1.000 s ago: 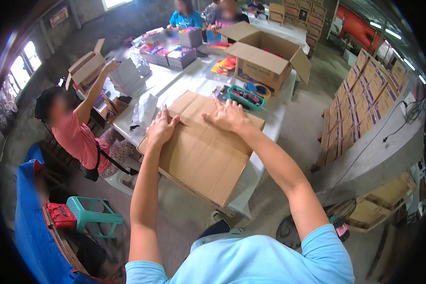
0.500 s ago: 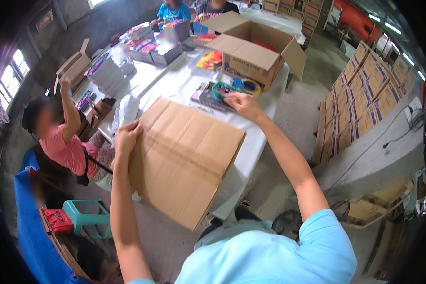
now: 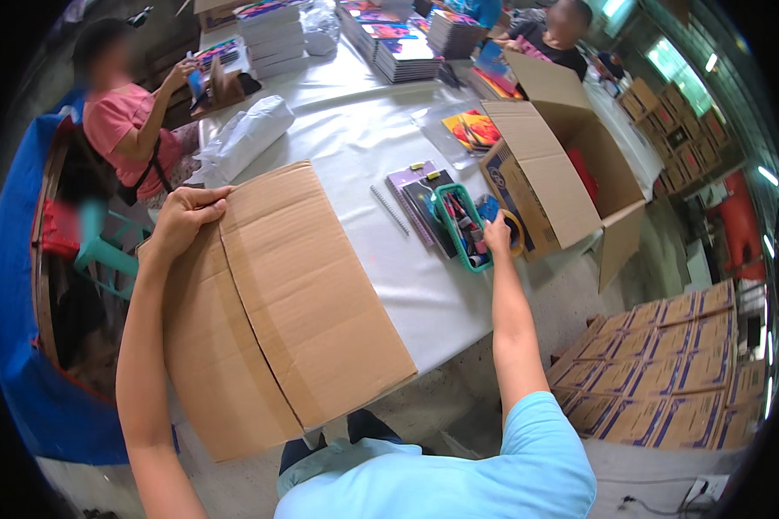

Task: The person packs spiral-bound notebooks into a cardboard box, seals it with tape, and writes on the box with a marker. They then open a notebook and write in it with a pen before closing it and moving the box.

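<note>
My left hand (image 3: pixel 184 227) grips the far left edge of a brown cardboard carton (image 3: pixel 294 294), fingers closed over it. Two panels of the carton meet at a dark seam, and it tilts in front of me at the table's near edge. Out on the table, my right hand (image 3: pixel 497 234) is closed at the right side of a green plastic basket (image 3: pixel 448 203) full of small stationery. Whatever is in those fingers is too small to make out. A yellow tape roll (image 3: pixel 516 233) and a blue item (image 3: pixel 488 208) lie right beside them.
Left of the basket are notebooks (image 3: pixel 411 186) and a metal spiral (image 3: pixel 390 210). An open cardboard box (image 3: pixel 571 164) stands to the right. Book stacks (image 3: pixel 404 60) fill the far table. A person in pink (image 3: pixel 125 130) sits at left; stacked cartons (image 3: pixel 658 368) stand at right.
My view has turned to the right. The carton now sits lower left, still in my left hand. My right hand has shifted from the basket's near end to its right side, near the tape.
</note>
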Available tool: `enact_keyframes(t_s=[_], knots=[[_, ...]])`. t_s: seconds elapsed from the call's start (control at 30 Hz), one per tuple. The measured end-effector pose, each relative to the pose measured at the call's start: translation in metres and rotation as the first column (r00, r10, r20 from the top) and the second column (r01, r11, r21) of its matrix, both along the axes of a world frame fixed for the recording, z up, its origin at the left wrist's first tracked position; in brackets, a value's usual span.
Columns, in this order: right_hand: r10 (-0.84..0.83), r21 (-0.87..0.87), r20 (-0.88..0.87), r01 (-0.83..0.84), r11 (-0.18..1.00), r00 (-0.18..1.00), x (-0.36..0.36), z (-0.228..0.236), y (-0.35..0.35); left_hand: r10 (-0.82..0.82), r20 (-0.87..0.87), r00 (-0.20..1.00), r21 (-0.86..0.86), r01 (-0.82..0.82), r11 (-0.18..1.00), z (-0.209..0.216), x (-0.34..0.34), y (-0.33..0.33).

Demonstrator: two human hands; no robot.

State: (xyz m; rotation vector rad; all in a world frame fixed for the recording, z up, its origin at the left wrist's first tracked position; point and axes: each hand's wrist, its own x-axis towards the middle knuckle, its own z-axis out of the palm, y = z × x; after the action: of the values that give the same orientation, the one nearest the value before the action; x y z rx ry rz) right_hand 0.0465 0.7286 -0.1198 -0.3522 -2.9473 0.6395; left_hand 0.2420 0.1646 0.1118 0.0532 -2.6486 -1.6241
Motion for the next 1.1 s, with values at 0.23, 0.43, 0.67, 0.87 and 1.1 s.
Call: enact_keyframes(t_s=[0.23, 0.43, 0.67, 0.87, 1.1], knots=[[0.061, 0.300, -0.230, 0.012, 0.954, 0.971, 0.019, 0.012, 0.007, 0.027, 0.068, 0.997, 0.034, -0.029, 0.999, 0.008, -0.006, 0.007], [-0.096, -0.054, -0.351, 0.082, 0.995, 0.932, 0.036, 0.040, 0.046, 0.031, -0.020, 0.999, -0.079, -0.033, 0.996, 0.007, -0.005, 0.005], [0.193, -0.102, -0.394, -0.251, 0.962, 0.899, 0.171, 0.142, 0.006, -0.001, -0.123, 0.992, -0.356, -0.043, 0.934, 0.003, -0.001, -0.006], [0.286, -0.446, -0.615, -0.623, 0.642, 0.735, 0.300, 0.286, -0.099, 0.046, 0.002, 0.999, -0.341, -0.042, 0.939, -0.003, -0.012, -0.007], [0.346, -0.160, -0.821, -0.766, 0.623, 0.453, 0.361, 0.365, -0.259, 0.034, -0.035, 0.999, -0.442, -0.046, 0.896, 0.008, -0.006, -0.008]])
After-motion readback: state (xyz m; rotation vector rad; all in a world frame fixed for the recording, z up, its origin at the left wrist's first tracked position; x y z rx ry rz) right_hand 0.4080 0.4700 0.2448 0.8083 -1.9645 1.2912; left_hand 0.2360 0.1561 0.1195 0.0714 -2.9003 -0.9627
